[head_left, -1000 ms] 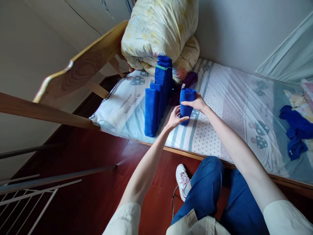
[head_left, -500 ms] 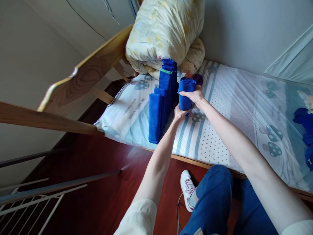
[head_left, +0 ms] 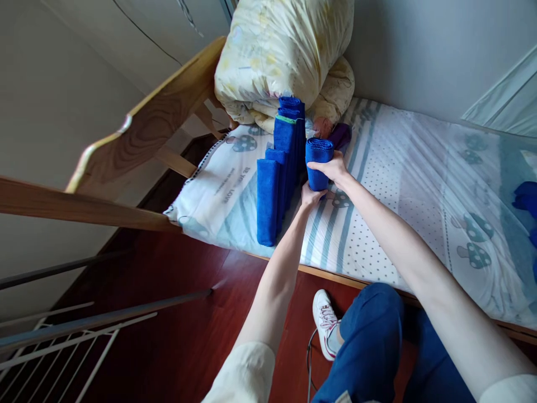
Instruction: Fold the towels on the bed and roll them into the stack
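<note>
Between my two hands a folded blue towel (head_left: 318, 150) is held upright over the bed, its layered top edge facing me. My right hand (head_left: 333, 168) grips its upper part from the right, thumb across the front. Lower down, my left hand (head_left: 311, 196) is closed around the bottom end, and part of its fingers is hidden. Just left of my hands, a row of folded blue towels (head_left: 267, 201) stands on end on the mattress; one further back has a green edge (head_left: 286, 120).
A bulky yellowish quilt (head_left: 281, 56) is heaped behind the row. The patterned bed sheet (head_left: 390, 168) stretches right, with crumpled blue cloth (head_left: 526, 198) at the far side. A wooden headboard (head_left: 168, 95) stands left, and a white metal rack (head_left: 62, 358) is at lower left.
The held towel has shifted slightly down, and its top tilts a little less toward the right. Both hands keep their grip. The view has turned slightly.
</note>
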Tool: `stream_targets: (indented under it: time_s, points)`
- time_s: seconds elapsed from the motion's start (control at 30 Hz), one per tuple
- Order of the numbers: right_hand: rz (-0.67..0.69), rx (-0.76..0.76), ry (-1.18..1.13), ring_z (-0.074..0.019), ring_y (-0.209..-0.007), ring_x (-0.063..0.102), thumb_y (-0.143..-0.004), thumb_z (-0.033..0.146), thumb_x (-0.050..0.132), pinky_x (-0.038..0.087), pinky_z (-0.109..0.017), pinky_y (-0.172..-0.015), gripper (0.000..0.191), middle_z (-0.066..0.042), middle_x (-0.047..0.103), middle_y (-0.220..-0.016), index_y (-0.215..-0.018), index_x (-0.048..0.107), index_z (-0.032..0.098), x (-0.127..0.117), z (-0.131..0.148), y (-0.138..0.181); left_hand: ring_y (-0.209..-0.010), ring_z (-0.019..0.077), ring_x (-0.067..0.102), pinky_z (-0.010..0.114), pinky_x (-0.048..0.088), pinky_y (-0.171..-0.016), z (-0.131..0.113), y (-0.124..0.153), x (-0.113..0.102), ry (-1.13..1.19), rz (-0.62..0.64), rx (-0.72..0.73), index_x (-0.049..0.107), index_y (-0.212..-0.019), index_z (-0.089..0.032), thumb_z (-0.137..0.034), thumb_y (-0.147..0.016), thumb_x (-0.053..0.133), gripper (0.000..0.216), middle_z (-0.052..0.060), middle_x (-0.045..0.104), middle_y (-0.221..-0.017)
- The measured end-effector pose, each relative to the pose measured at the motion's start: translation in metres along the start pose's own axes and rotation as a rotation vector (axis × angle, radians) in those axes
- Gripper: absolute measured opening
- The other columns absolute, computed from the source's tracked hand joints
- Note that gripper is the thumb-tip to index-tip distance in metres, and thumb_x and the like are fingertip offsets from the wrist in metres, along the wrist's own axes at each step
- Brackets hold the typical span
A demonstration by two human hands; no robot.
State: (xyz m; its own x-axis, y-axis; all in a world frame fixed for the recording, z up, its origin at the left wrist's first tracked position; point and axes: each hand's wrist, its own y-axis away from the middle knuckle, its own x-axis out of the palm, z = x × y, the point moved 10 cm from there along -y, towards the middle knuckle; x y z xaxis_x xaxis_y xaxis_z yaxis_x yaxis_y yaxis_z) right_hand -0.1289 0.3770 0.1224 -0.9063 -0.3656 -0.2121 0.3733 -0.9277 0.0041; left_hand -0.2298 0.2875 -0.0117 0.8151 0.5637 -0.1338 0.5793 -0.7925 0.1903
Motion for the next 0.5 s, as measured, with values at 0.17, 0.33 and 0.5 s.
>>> stream_targets:
  time_s: [0.17, 0.33, 0.5]
  points:
    - [0.019, -0.018, -0.016, -0.0250, -0.094, 0.075, -0.060, 0.041, 0.093, 0.060, -0.042, -0.099, 0.046, -0.003, 0.077, -0.086, -0.093, 0.073, 0.015, 0.003, -0.004, -0.005, -0.100, 0.0327, 0.073, 0.042, 0.059, -0.094, -0.006, 0.002, 0.000, -0.040, 0.004, -0.014, 0.071, -0.105, -0.012, -0.021, -0.051, 0.086, 0.057, 0.005, 0.075, -0.093]
    - [0.009, -0.110, 0.016, -0.0303, -0.136, 0.061, -0.055, 0.048, 0.099, 0.046, -0.049, -0.120, 0.101, -0.009, 0.068, -0.138, -0.143, 0.059, 0.021, -0.002, -0.014, -0.016, -0.123, 0.0356, 0.066, 0.047, 0.053, -0.108, -0.030, 0.011, -0.013, -0.171, -0.116, 0.102, 0.057, -0.139, -0.013, -0.023, -0.057, 0.090, 0.088, 0.014, 0.070, -0.130]
    - [-0.082, -0.049, 0.120, -0.0390, -0.162, 0.022, -0.056, 0.059, 0.099, 0.026, -0.058, -0.132, 0.140, -0.015, 0.026, -0.174, -0.169, 0.023, 0.027, -0.049, -0.057, 0.041, -0.154, 0.0419, 0.037, 0.059, 0.037, -0.122, -0.042, 0.097, -0.030, -0.462, -0.299, 0.313, 0.032, -0.162, -0.019, -0.039, -0.075, 0.087, 0.105, 0.025, 0.037, -0.165]
